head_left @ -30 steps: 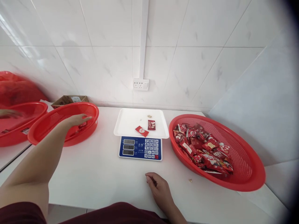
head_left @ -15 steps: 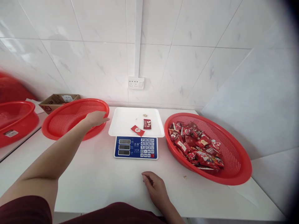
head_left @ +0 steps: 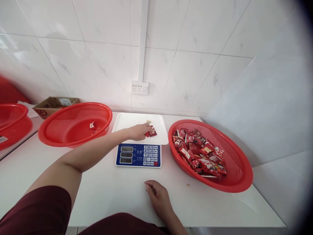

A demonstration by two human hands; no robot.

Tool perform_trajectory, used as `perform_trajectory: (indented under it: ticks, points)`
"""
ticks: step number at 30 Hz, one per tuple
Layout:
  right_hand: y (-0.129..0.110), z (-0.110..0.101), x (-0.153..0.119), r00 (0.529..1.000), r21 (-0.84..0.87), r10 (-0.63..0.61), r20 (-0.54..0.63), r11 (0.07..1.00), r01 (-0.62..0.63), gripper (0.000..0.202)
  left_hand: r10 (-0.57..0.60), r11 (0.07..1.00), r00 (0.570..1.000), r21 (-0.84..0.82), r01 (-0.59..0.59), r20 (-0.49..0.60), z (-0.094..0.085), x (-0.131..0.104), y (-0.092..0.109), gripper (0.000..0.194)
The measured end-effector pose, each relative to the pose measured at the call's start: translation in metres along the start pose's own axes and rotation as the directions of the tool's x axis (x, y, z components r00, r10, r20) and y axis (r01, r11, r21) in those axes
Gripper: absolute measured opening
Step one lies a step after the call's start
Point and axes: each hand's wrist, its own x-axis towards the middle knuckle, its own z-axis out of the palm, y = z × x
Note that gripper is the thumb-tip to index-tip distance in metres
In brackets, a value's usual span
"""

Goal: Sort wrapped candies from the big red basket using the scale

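My left hand (head_left: 139, 132) reaches over the white tray (head_left: 119, 122) of the blue scale (head_left: 139, 155), its fingertips closed on red packets (head_left: 153, 131) lying there. A small pale piece (head_left: 148, 121) lies just behind the fingers. My right hand (head_left: 158, 197) rests on the white table in front of the scale, fingers curled together; whether anything is inside is hidden. On the right, a red basket (head_left: 244, 176) holds a heap of red packets (head_left: 199, 155). The left red basket (head_left: 70, 129) has a few small packets (head_left: 92, 125) in it.
A cardboard box (head_left: 46, 108) stands behind the left basket, and another red basket (head_left: 14, 127) is at the far left. A tiny gold-coloured bit (head_left: 188, 185) lies before the right basket. The tiled wall carries a socket (head_left: 140, 87).
My left hand has moved right from over the left basket to the packets on the tray. Small packets in that basket are now visible. My right hand stays on the table.
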Motion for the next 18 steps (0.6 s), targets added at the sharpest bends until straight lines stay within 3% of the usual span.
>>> perform_trajectory:
  ticks: [4,8,11,18]
  points:
    - [-0.001,0.000,0.002,1.000,-0.021,-0.005,0.003,1.000,0.005,0.024,0.033,0.992,0.999,0.123,-0.028,-0.037,0.000,0.024,0.006,0.054]
    - [0.000,0.000,0.002,1.000,-0.009,-0.004,-0.002,1.000,0.004,0.024,0.033,0.983,0.999,0.180,-0.032,0.001,0.003,0.040,0.012,0.035]
    - [0.001,0.000,0.001,1.000,-0.008,0.001,0.004,1.000,-0.001,0.024,-0.011,0.984,1.000,0.176,0.013,-0.011,0.001,0.045,0.008,0.027]
    - [0.001,0.001,0.001,1.000,-0.028,-0.008,0.016,1.000,0.009,0.024,-0.222,0.959,0.971,0.158,0.233,-0.084,-0.010,0.061,-0.017,0.032]
